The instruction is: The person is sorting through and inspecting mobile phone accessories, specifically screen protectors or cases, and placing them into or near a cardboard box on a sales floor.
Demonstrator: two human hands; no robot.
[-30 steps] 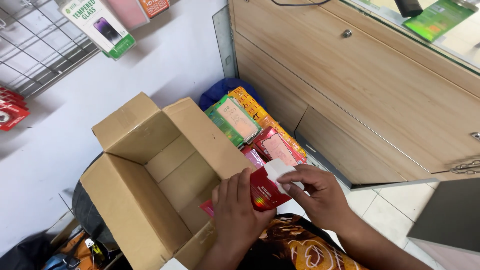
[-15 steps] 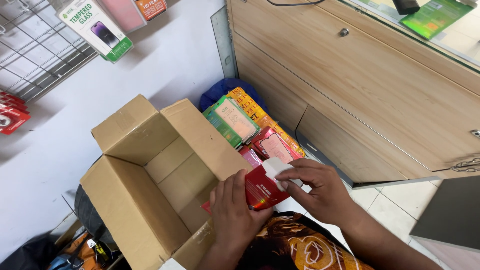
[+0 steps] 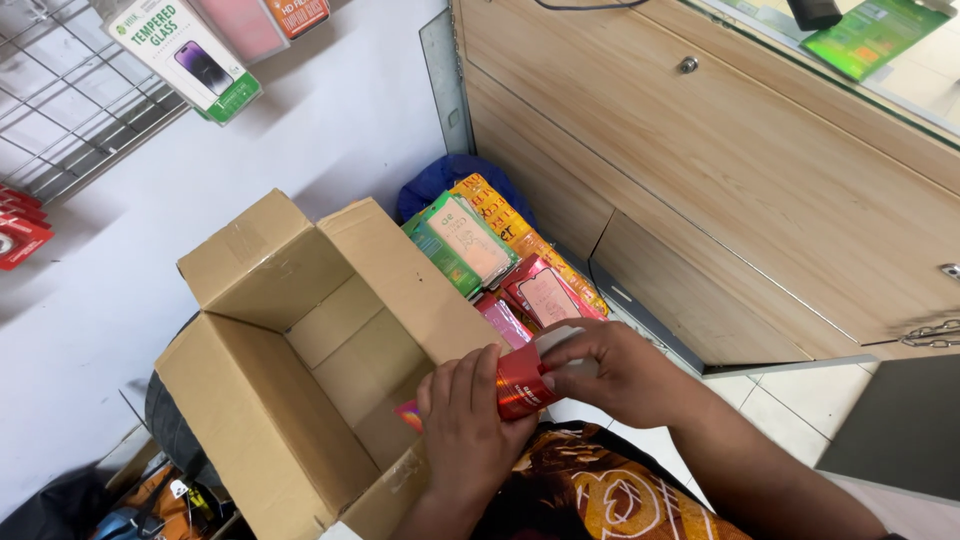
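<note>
Currently gripping small red glossy packet [image 3: 522,380] between both hands at rim of open brown cardboard box [image 3: 300,370]: left hand [image 3: 468,425] fingers curled around it, right hand [image 3: 610,370] pinching end. Keeping grip firm, packet level above opening.

Our two bare forearms, no sleeves showing on them, no rings or watch that we can see, left hand [image 3: 468,425], right hand [image 3: 615,372], below them our dark garment [image 3: 590,490] printed with orange and gold swirls (pattern only partly in view)
</note>
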